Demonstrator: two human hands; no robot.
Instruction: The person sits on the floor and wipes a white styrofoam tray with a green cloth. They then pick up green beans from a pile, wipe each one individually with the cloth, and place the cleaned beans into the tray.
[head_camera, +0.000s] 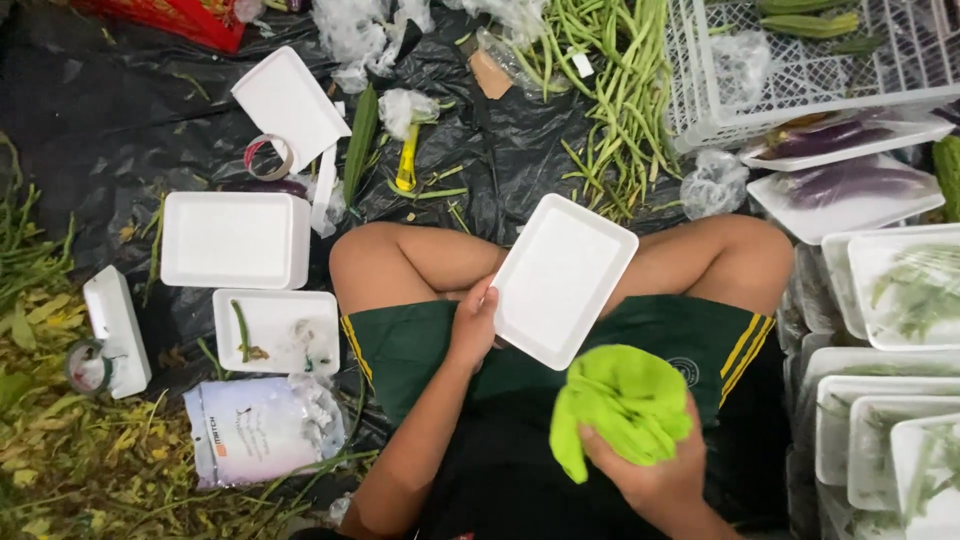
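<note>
A white foam tray (562, 280) (rectangular, empty, tilted) is held above the lap, and a crumpled bright green cloth (620, 405) is gripped just below it.

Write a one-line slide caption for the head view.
Seated cross-legged, left hand holds a white foam tray, right hand grips a green cloth, beside long beans.

Matt foam tray (560, 280), soft green cloth (620, 405)

— What covers the ground?
— Black plastic sheeting (120, 130) fills the upper left and centre of the frame — crumpled, glossy in patches.
— And beyond it?
— Yellowed leaf litter (90, 460) along the lower left edge.
</note>
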